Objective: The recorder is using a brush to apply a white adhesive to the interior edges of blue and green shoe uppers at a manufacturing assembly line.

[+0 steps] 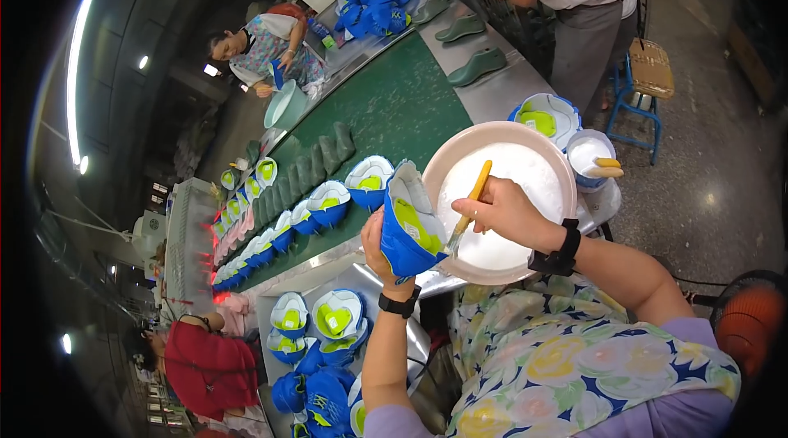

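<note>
My left hand is closed around a blue shoe upper with a white lining and a lime-green inside, tilted with its opening toward me. In my right hand is a brush with a yellow handle, its bristles down at the lower edge of the upper. Whether the bristles touch the upper I cannot tell for sure. Just behind the brush stands a wide pale pink basin holding white liquid. Both wrists wear black bands.
Shoe uppers line a green conveyor belt beside dark shoe lasts. More uppers fill a tray at lower left. A white pot stands right of the basin. Co-workers are across the belt, at upper right and lower left. A stool stands at right.
</note>
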The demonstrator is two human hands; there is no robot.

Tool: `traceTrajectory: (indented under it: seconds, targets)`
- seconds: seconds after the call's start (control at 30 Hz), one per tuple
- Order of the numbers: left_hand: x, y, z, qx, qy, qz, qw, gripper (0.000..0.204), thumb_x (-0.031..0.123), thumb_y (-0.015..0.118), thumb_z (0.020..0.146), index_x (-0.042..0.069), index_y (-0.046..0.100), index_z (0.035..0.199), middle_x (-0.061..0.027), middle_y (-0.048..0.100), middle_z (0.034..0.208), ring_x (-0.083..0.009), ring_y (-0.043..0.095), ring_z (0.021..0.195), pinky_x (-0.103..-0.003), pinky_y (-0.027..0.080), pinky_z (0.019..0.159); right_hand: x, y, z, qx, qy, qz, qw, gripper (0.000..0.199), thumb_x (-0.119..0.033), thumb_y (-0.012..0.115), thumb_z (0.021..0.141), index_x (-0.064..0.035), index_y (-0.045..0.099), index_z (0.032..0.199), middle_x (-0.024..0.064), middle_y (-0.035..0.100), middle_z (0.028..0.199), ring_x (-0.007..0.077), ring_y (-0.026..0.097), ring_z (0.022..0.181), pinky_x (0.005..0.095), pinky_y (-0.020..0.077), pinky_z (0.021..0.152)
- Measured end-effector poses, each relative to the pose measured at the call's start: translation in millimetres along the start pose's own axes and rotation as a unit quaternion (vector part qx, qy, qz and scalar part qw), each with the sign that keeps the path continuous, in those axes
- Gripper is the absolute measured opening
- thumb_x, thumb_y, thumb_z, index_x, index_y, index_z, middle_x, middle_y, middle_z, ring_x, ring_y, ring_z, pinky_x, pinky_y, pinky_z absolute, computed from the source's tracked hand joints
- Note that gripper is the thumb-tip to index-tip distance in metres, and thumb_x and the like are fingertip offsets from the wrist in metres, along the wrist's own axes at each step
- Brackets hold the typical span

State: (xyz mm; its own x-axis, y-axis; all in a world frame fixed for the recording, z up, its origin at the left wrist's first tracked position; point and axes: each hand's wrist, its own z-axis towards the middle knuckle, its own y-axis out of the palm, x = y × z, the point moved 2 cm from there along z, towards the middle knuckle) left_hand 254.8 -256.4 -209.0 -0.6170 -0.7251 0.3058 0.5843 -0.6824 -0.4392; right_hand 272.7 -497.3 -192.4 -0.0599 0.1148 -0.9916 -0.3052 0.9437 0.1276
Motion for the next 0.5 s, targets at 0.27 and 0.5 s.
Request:
traceTrajectory:
  seconds: [0.27,0.5]
  targets:
    - [-47,-10,-27,-0.177,-0.649,-0.488,0.557,0.046,0.036,0.052,0.099,0.005,0.054,0.132,-0.0117,0.063,0.126,-0.0259,0.064,0.11,-0.039,0.053,0.094,-11,-28,6,0.028,-0.221,-0.099,0.97,0.025,-0.018,0.072,0.088,0.0021,0.063,0.101,0.0115,0.071,0.087,0.0192,0.069,0.076,0.0291,0.053,0.068]
    - [19,20,-38,-0.292,-0.52,-0.62,0.509,0.038,0.029,0.046,0.101,0.009,0.05,0.134,-0.0107,0.061,0.126,-0.0214,0.062,0.11,-0.036,0.053,0.095,-37,-9,-6,-0.11,-0.441,-0.112,0.884,0.019,-0.01,0.073,0.084,-0.0076,0.064,0.1,0.0077,0.068,0.1,0.0248,0.067,0.092,0.0346,0.0537,0.08]
